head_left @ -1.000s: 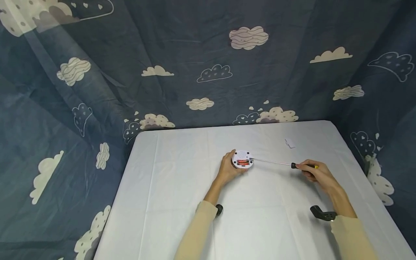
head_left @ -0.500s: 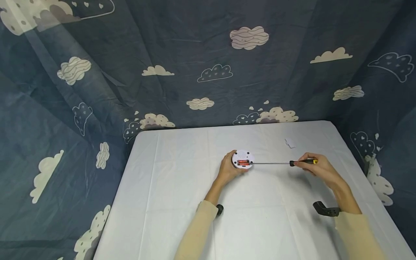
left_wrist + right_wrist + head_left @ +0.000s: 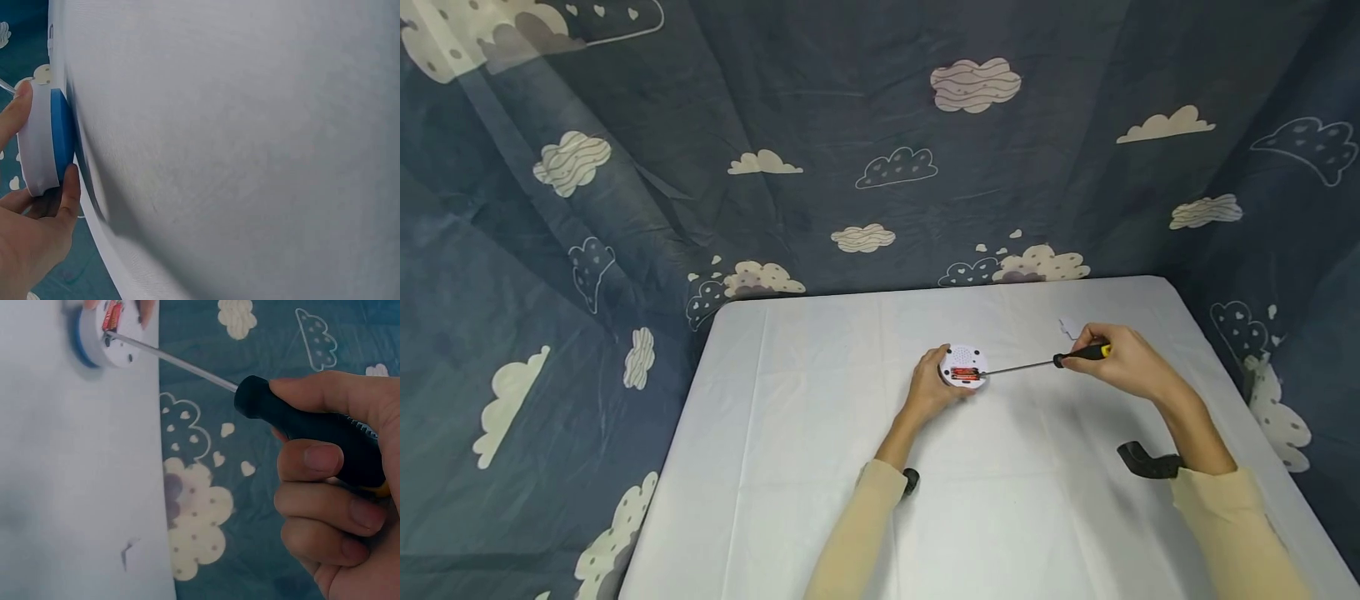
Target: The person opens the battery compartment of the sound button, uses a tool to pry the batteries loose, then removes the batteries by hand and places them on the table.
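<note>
My left hand (image 3: 927, 393) grips a round white battery device (image 3: 961, 357) by its left side, thumb and fingers at the rim. Red batteries (image 3: 966, 374) lie in its uncovered compartment, which faces up toward the head camera. Seen in the left wrist view, the far side of the device (image 3: 37, 140) is blue. My right hand (image 3: 1129, 364) holds a screwdriver (image 3: 294, 415) by its black and yellow handle, fingers curled round it. The screwdriver's metal shaft slants down to the left, its tip at the right end of the batteries.
A small white piece (image 3: 1064, 328), likely the battery cover, lies on the white-covered table (image 3: 820, 433) beyond my right hand, which partly hides it. Dark blue cloth (image 3: 820, 100) with cloud prints hangs behind the table and at both sides.
My right hand has moved up and left, tilting the screwdriver's handle higher. The tip has shifted from the device's right edge to the end of the batteries. My left hand hardly moved.
</note>
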Demonstrator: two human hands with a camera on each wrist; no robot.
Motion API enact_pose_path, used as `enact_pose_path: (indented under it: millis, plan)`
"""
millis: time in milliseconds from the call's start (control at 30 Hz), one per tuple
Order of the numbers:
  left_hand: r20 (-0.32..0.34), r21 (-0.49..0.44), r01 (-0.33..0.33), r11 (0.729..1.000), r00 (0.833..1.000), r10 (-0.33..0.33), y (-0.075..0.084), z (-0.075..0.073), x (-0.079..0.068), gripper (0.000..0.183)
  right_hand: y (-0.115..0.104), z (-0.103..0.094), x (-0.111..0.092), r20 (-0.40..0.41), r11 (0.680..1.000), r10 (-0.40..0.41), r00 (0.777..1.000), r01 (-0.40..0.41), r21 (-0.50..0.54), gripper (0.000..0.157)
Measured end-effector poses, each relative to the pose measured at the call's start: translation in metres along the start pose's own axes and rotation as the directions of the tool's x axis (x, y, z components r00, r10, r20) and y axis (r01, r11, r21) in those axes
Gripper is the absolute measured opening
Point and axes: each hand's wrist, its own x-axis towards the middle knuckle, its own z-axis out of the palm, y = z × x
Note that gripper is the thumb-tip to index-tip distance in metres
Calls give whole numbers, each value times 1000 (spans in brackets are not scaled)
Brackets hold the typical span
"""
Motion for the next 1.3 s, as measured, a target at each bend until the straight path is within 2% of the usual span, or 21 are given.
enact_pose_path:
  millis: [567,1300]
  plan:
    - [15,10,6,1000,1000,-6,0,0,1,98,-20,-2,0,21,999,-25,999,26,-35,21]
    - [11,-1,-5,1000,1000,5,-2,-2,1,97,-27,0,3,9,996,-56,998,56,-72,21]
